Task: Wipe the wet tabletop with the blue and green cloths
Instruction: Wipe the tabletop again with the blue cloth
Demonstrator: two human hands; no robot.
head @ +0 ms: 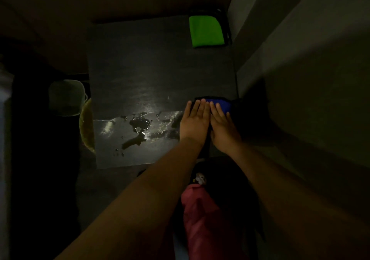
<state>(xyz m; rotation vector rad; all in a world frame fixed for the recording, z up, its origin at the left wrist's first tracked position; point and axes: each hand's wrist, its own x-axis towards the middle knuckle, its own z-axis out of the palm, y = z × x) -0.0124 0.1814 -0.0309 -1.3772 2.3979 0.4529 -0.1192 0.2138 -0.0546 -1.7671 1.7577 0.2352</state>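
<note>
The dark tabletop (pixel 152 67) carries puddles and drops of water (pixel 140 126) near its front edge. A blue cloth (pixel 225 104) lies at the table's right side. My left hand (pixel 195 122) and my right hand (pixel 223 128) lie flat on the blue cloth side by side, fingers straight and together, palms down. Most of the cloth is hidden under them. A folded green cloth (pixel 206 31) rests at the far right corner of the table, away from both hands.
The room is dim. A grey wall (pixel 300 59) runs close along the table's right side. A pale bucket (pixel 66 97) and a yellowish round object (pixel 87 125) stand left of the table. My red-clothed legs (pixel 202 215) are below the front edge.
</note>
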